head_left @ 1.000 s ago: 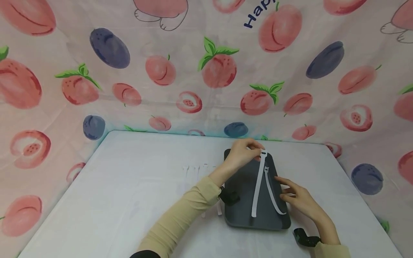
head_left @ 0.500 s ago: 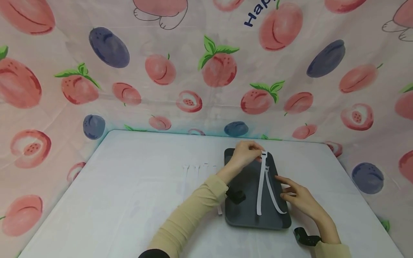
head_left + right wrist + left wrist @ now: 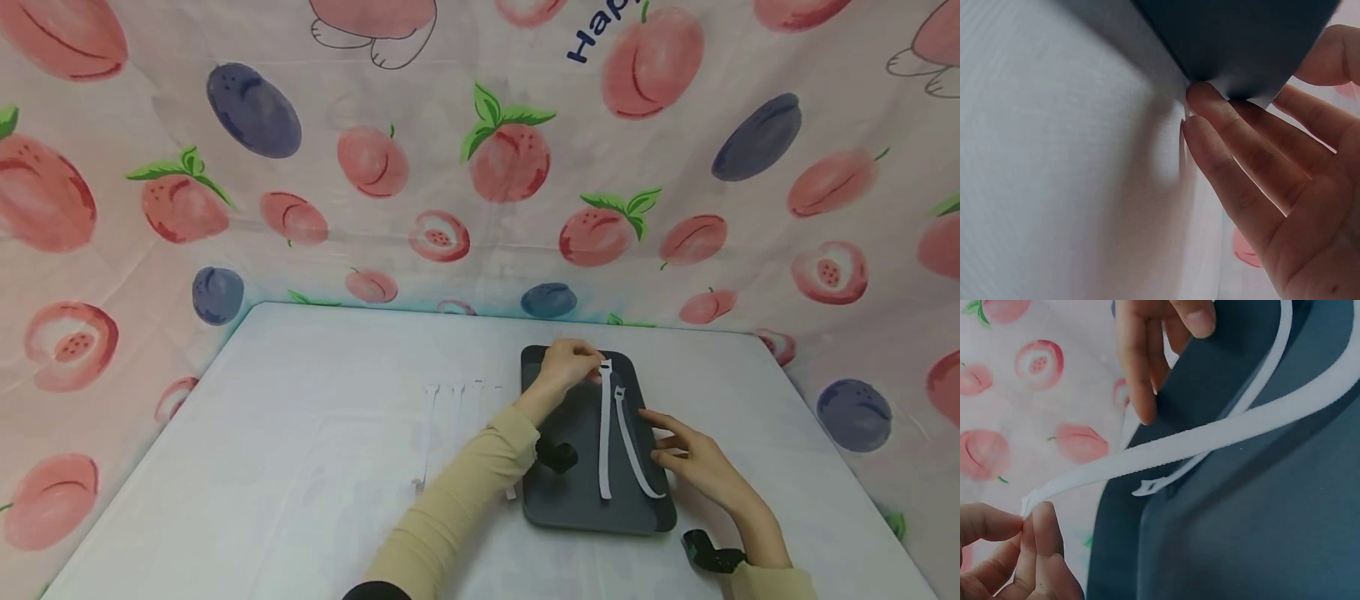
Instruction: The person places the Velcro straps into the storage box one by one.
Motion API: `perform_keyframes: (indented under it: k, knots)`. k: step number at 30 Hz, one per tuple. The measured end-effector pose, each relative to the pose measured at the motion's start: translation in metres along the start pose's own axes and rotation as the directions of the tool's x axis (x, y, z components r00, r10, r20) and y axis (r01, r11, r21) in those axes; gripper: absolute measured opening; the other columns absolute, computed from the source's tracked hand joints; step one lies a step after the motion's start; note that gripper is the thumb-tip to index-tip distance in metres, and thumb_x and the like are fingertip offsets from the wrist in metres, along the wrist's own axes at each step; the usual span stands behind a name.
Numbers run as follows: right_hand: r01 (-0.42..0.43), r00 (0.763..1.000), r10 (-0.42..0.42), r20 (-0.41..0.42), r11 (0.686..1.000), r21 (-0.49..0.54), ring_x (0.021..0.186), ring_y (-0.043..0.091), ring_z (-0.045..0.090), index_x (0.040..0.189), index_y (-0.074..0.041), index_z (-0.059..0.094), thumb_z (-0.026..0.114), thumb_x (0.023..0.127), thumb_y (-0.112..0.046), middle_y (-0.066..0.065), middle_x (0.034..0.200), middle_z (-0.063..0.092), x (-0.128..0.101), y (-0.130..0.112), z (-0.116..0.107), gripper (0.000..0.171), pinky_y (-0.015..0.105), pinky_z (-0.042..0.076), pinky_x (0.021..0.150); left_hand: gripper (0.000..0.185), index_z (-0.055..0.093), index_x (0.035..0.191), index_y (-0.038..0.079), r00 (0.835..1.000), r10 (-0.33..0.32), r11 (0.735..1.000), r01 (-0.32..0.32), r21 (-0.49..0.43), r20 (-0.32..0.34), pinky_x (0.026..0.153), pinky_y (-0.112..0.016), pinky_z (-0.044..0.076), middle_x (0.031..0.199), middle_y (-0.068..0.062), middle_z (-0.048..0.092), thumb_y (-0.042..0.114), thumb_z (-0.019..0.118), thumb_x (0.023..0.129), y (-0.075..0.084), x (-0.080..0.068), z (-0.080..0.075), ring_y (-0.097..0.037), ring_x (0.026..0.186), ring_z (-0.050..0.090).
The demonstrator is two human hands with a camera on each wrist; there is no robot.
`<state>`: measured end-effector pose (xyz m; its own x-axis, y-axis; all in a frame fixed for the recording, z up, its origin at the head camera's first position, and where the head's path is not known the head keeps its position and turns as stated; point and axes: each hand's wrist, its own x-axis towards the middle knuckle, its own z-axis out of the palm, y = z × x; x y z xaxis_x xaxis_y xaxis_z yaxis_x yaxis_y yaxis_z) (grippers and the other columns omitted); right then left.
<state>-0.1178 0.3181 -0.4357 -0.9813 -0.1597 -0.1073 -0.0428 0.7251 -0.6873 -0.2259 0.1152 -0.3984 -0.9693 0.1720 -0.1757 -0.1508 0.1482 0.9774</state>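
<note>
Spare white straps (image 3: 453, 417) lie in row on white table (image 3: 300, 433), left of my arm. My left hand (image 3: 566, 367) over far end of dark tray (image 3: 570, 500), thumb and fingertips (image 3: 1038, 540) pinching end of long white strap (image 3: 604, 433); strap runs down tray. Second strap (image 3: 633, 450) lies just beside it, on tray. My right hand (image 3: 693, 467) at tray's right edge, fingers (image 3: 1235, 144) straight, tips touching rim, holding nothing.
</note>
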Motion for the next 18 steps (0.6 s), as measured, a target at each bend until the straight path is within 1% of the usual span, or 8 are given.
perform_keyframes:
  k: [2, 6, 11, 15, 18]
  knots:
    - [-0.001, 1.000, 0.001, -0.001, 1.000, -0.002, 0.105, 0.032, 0.064, 0.145, -0.014, 0.042, 0.059, 0.091, -0.015, 0.023, 0.142, 0.047, 0.000, 0.000, 0.000, 0.057, 0.053, 0.052, 0.082, 0.012, 0.075, 0.088, 0.005, 1.000, -0.016, 1.000, 0.016, 0.009, -0.007, 0.083, -0.046, 0.055, 0.080, -0.011, 0.072, 0.008, 0.063, 0.089, -0.003, 0.002, 0.001, -0.031, 0.079, 0.073]
    - [-0.004, 1.000, 0.004, -0.006, 1.000, 0.000, 0.105, 0.031, 0.064, 0.145, -0.015, 0.042, 0.059, 0.091, -0.015, 0.021, 0.142, 0.048, 0.001, 0.001, -0.001, 0.057, 0.050, 0.052, 0.081, 0.012, 0.075, 0.088, 0.006, 0.998, -0.053, 0.999, 0.054, 0.006, -0.020, 0.083, -0.046, 0.055, 0.082, -0.009, 0.072, 0.008, 0.063, 0.089, -0.008, 0.004, 0.003, -0.026, 0.075, 0.073]
    - [-0.014, 1.000, 0.014, -0.003, 1.000, 0.002, 0.106, 0.031, 0.063, 0.145, -0.016, 0.042, 0.059, 0.091, -0.016, 0.021, 0.143, 0.047, 0.001, 0.000, -0.001, 0.057, 0.052, 0.051, 0.082, 0.011, 0.074, 0.088, 0.008, 0.995, -0.097, 0.995, 0.097, 0.016, -0.040, 0.084, -0.045, 0.054, 0.080, -0.009, 0.072, 0.010, 0.064, 0.089, -0.014, 0.007, 0.007, -0.025, 0.076, 0.073]
    - [-0.030, 1.000, 0.030, 0.003, 1.000, 0.003, 0.107, 0.031, 0.063, 0.146, -0.016, 0.041, 0.059, 0.091, -0.017, 0.021, 0.143, 0.047, 0.001, 0.000, -0.001, 0.057, 0.051, 0.051, 0.082, 0.010, 0.075, 0.086, 0.009, 0.990, -0.124, 0.992, 0.126, 0.025, -0.068, 0.081, -0.043, 0.055, 0.075, -0.008, 0.072, 0.009, 0.065, 0.088, -0.019, 0.009, 0.012, -0.027, 0.079, 0.073]
    - [-0.035, 0.999, 0.035, 0.007, 0.999, 0.007, 0.107, 0.031, 0.062, 0.146, -0.016, 0.041, 0.059, 0.091, -0.016, 0.021, 0.143, 0.047, 0.001, -0.001, -0.001, 0.057, 0.052, 0.051, 0.083, 0.010, 0.075, 0.085, 0.009, 0.986, -0.143, 0.989, 0.146, 0.028, -0.086, 0.076, -0.039, 0.055, 0.073, -0.006, 0.071, 0.007, 0.065, 0.086, -0.022, 0.011, 0.014, -0.027, 0.078, 0.073]
